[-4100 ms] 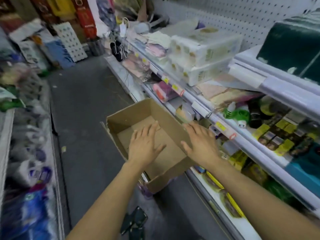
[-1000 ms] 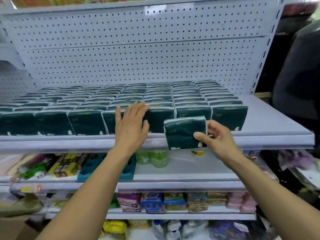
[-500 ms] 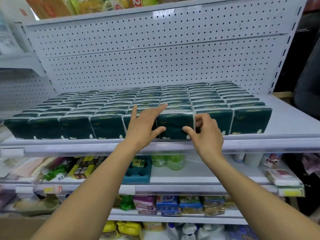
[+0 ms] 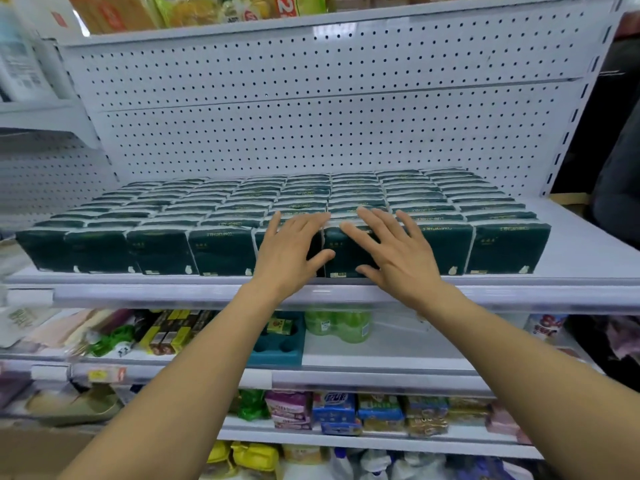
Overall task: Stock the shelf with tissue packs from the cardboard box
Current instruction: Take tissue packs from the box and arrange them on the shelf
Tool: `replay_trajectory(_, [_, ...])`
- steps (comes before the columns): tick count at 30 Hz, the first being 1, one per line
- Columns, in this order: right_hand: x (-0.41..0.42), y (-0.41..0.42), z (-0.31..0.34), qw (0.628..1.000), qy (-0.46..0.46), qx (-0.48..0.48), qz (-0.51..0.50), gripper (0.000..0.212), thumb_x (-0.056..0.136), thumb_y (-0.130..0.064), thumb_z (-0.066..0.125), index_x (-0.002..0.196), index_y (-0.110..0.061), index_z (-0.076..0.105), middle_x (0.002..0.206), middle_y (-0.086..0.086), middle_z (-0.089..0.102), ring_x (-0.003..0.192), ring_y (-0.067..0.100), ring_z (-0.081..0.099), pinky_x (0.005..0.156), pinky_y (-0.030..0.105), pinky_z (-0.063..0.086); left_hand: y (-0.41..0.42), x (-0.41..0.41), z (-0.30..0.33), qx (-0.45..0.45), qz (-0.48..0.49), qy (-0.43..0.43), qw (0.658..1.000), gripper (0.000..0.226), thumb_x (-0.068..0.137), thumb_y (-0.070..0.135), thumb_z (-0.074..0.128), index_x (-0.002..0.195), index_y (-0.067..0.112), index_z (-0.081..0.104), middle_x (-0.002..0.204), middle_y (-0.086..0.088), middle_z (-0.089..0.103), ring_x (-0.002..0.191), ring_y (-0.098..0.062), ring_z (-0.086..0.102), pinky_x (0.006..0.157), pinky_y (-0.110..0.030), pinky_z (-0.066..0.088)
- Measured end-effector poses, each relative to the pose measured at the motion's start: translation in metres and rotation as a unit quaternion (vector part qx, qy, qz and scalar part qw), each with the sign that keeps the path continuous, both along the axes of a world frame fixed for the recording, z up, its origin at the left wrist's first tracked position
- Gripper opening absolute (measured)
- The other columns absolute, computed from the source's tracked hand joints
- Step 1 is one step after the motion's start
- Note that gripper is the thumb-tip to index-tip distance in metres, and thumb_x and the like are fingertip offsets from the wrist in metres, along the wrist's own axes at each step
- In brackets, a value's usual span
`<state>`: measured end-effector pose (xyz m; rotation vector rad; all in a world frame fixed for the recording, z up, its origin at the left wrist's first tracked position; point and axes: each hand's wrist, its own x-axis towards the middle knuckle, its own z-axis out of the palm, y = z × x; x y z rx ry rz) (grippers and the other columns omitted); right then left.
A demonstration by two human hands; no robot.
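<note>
Left hand [image 4: 289,252] and right hand [image 4: 398,256] press flat against front-row tissue packs [image 4: 221,249] on shelf [image 4: 571,251]

White perforated metal back panel [image 4: 311,126] behind a white metal shelving unit, a slotted upright [image 4: 575,109] on its right edge, lower white tiers [image 4: 381,355] packed with mixed colourful packaged goods, a dark gap [image 4: 620,98] far right, even bright overhead light.

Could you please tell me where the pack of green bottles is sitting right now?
In the head view, the pack of green bottles sits on the shelf just below the tissue packs, centre frame, right beside the teal tray on its left.
</note>
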<state>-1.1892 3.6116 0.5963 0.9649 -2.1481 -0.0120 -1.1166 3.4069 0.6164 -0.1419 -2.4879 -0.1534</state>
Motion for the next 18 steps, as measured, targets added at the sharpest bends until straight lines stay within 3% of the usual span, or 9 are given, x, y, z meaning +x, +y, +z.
replay_trajectory(7, [-0.001,-0.011,-0.003,0.999,-0.017,0.002,-0.041,0.089,0.068,-0.041,0.084,0.145,-0.026,0.043,0.14,0.014,0.051,0.121,0.034,0.053,0.104,0.049,0.04,-0.02,0.005,-0.007,-0.059,0.049,-0.077,0.994,0.075,0.096,0.041,0.057,0.156,0.025,0.016,0.162,0.006,0.02,0.151,-0.013,0.012,0.123,-0.041,-0.005])
replay_trajectory(12, [0.001,-0.017,-0.006,0.997,-0.022,0.014,-0.072,0.089,0.069,-0.044,0.082,0.146,-0.026,0.041,0.142,0.014,0.048,0.127,0.035,0.048,0.108,0.055,0.032,-0.019,0.002,-0.008,-0.054,0.055,-0.067,0.995,0.071,0.098,0.029,0.057,0.157,0.024,0.016,0.163,0.005,0.019,0.151,-0.014,0.013,0.121,-0.036,-0.005])
replay_trajectory(16, [0.004,-0.017,-0.005,0.998,0.002,-0.014,-0.058,0.077,0.081,-0.053,0.068,0.146,-0.025,0.04,0.143,0.012,0.049,0.13,0.032,0.047,0.112,0.055,0.022,-0.022,0.002,-0.011,-0.055,0.054,-0.066,0.995,0.071,0.098,0.03,0.057,0.156,0.025,0.017,0.163,0.006,0.019,0.15,-0.014,0.014,0.122,-0.036,-0.004])
replay_trajectory(18, [0.004,-0.022,-0.007,0.999,0.002,-0.012,-0.053,0.082,0.078,-0.053,0.07,0.148,-0.024,0.037,0.143,0.012,0.048,0.131,0.032,0.046,0.112,0.056,0.024,-0.022,0.002,-0.011,-0.055,0.054,-0.064,0.995,0.071,0.097,0.029,0.058,0.156,0.026,0.018,0.163,0.006,0.02,0.15,-0.014,0.015,0.122,-0.037,-0.004])
